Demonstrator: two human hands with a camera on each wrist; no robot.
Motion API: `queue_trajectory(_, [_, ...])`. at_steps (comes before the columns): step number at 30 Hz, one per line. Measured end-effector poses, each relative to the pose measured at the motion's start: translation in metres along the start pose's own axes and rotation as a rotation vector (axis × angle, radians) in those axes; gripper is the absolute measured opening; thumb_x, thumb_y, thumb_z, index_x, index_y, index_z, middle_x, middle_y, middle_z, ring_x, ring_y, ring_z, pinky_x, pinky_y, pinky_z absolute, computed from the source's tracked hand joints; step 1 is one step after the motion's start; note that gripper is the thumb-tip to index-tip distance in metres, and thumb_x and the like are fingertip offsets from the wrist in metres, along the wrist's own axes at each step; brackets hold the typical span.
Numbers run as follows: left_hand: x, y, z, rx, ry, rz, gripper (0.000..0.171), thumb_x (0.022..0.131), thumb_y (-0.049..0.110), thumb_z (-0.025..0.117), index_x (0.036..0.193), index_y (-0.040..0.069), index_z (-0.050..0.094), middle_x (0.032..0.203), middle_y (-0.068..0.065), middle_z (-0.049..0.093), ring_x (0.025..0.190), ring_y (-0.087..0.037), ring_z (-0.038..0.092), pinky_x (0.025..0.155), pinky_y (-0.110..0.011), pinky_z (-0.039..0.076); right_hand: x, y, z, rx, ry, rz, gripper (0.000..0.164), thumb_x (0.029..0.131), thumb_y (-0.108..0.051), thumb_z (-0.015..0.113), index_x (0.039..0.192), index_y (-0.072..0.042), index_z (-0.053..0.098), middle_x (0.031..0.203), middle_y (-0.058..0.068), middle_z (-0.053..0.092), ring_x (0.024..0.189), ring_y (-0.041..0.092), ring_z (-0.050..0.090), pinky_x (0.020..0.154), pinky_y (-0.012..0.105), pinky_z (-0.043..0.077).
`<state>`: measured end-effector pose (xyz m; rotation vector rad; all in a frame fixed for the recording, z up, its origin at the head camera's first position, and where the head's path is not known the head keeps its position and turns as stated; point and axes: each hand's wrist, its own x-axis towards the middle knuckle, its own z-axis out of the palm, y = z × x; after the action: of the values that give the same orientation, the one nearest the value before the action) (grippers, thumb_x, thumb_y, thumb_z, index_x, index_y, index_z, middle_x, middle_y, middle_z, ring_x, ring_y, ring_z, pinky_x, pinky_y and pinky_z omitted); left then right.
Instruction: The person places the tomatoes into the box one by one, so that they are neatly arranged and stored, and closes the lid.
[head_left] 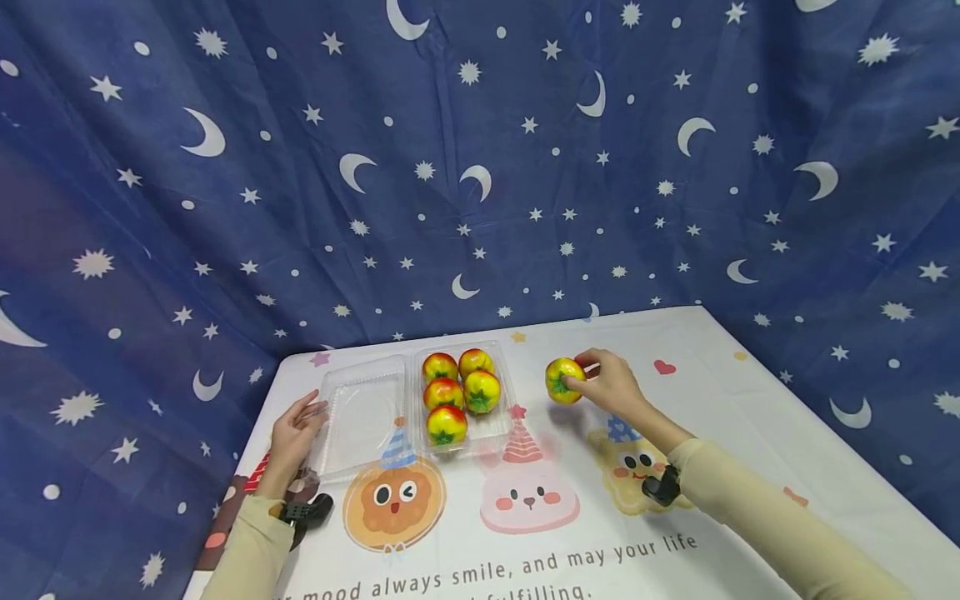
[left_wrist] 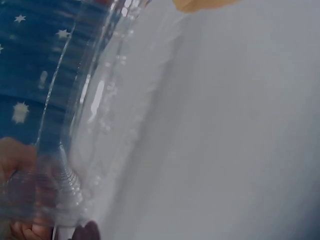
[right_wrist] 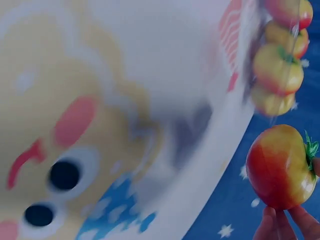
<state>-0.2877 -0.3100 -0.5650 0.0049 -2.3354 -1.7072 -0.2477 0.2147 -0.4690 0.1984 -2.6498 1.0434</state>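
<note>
A clear plastic clamshell box (head_left: 487, 427) lies open on the table, its lid (head_left: 363, 417) folded out to the left. Inside sit several red-and-yellow persimmons (head_left: 444, 393), three along the left and two along the right, with bare plastic at the front right. To the right of the box, my right hand (head_left: 611, 383) holds another persimmon (head_left: 564, 381) above the cloth, thumb by its green calyx. In the right wrist view fingertips support this persimmon (right_wrist: 281, 167). My left hand (head_left: 294, 433) has its fingers at the lid's left edge; some show through the plastic in the left wrist view.
A white cloth (head_left: 645, 575) printed with cartoon faces and lettering covers the table. Behind and around it hangs a blue curtain (head_left: 525, 167) with moons and stars. A dark wrist camera (head_left: 663, 485) sits on the right forearm, another (head_left: 307, 510) on the left.
</note>
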Motion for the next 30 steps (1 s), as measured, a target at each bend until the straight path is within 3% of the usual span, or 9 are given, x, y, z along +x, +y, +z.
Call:
queue_trajectory(9, [0.001, -0.001, -0.001, -0.007, -0.005, -0.013, 0.051, 0.095, 0.007, 0.063, 0.145, 0.004, 0.049, 0.132, -0.025, 0.059, 0.090, 0.008, 0.057, 0.075, -0.009, 0.045, 0.000, -0.034, 0.034, 0.134, 0.011, -0.137, 0.038, 0.080, -0.021, 0.081, 0.109, 0.001, 0.068, 0.105, 0.014, 0.068, 0.087, 0.029, 0.067, 0.073, 0.039, 0.057])
queue_trajectory(14, [0.001, 0.000, 0.000, -0.003, 0.000, -0.002, 0.051, 0.095, 0.007, 0.063, 0.144, 0.003, 0.049, 0.131, -0.026, 0.059, 0.090, 0.008, 0.058, 0.074, -0.010, 0.045, -0.001, -0.046, 0.050, 0.164, 0.000, -0.160, 0.037, 0.081, -0.022, 0.081, 0.110, -0.002, 0.069, 0.106, 0.010, 0.068, 0.088, 0.025, 0.066, 0.073, 0.034, 0.056])
queue_trajectory(19, [0.001, 0.000, 0.001, 0.013, 0.006, 0.002, 0.051, 0.095, 0.008, 0.063, 0.144, 0.004, 0.049, 0.130, -0.025, 0.060, 0.093, 0.001, 0.060, 0.074, -0.009, 0.045, -0.004, -0.052, 0.065, 0.204, -0.017, -0.185, 0.036, 0.081, -0.019, 0.081, 0.110, -0.003, 0.069, 0.106, 0.008, 0.068, 0.088, 0.023, 0.066, 0.075, 0.038, 0.056])
queue_trajectory(25, [0.002, 0.000, 0.000, 0.016, 0.010, 0.025, 0.051, 0.095, 0.005, 0.062, 0.144, 0.001, 0.048, 0.130, -0.028, 0.058, 0.088, 0.010, 0.057, 0.074, -0.009, 0.045, -0.011, -0.054, 0.080, 0.252, -0.064, -0.162, 0.036, 0.082, -0.018, 0.080, 0.113, -0.005, 0.069, 0.109, 0.006, 0.067, 0.091, 0.021, 0.064, 0.077, 0.043, 0.056])
queue_trajectory(30, [0.002, -0.002, 0.001, -0.009, 0.015, 0.009, 0.051, 0.094, 0.005, 0.063, 0.143, 0.002, 0.050, 0.130, -0.027, 0.059, 0.088, 0.010, 0.058, 0.073, -0.009, 0.045, -0.015, -0.053, 0.090, 0.298, -0.092, -0.172, 0.037, 0.082, -0.015, 0.080, 0.114, -0.002, 0.068, 0.109, 0.009, 0.067, 0.093, 0.024, 0.064, 0.078, 0.045, 0.056])
